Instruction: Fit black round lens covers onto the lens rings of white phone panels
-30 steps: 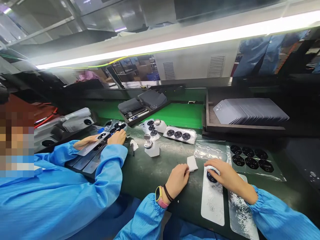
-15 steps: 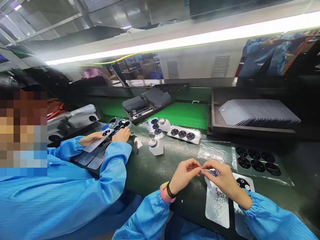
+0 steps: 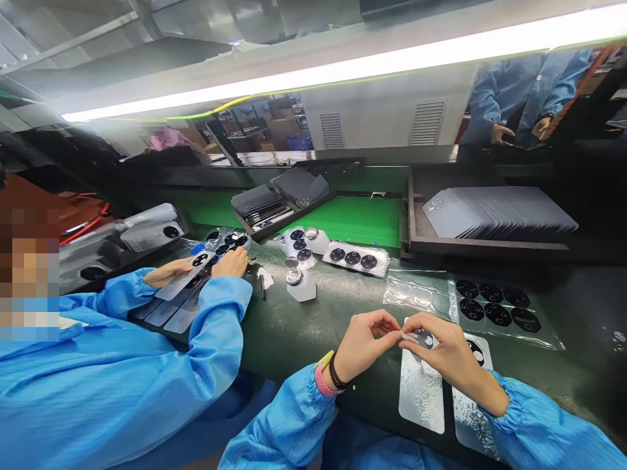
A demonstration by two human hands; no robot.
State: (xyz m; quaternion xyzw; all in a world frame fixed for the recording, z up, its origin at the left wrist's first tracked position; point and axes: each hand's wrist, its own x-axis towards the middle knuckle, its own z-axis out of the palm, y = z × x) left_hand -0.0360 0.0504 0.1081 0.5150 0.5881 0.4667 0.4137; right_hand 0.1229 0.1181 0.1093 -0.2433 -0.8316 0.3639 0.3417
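Your left hand [image 3: 365,343] and right hand [image 3: 448,352] meet above the green bench [image 3: 294,326], fingertips pinched together on a small lens ring [image 3: 422,337] (partly hidden). It hovers just over the top of a silvery panel [image 3: 421,395]. A sheet of rings [image 3: 494,307] lies near.

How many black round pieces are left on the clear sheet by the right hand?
6 black round lens pieces on the clear sheet: three in the far row, three in the near row, beyond the right hand. None look hidden.
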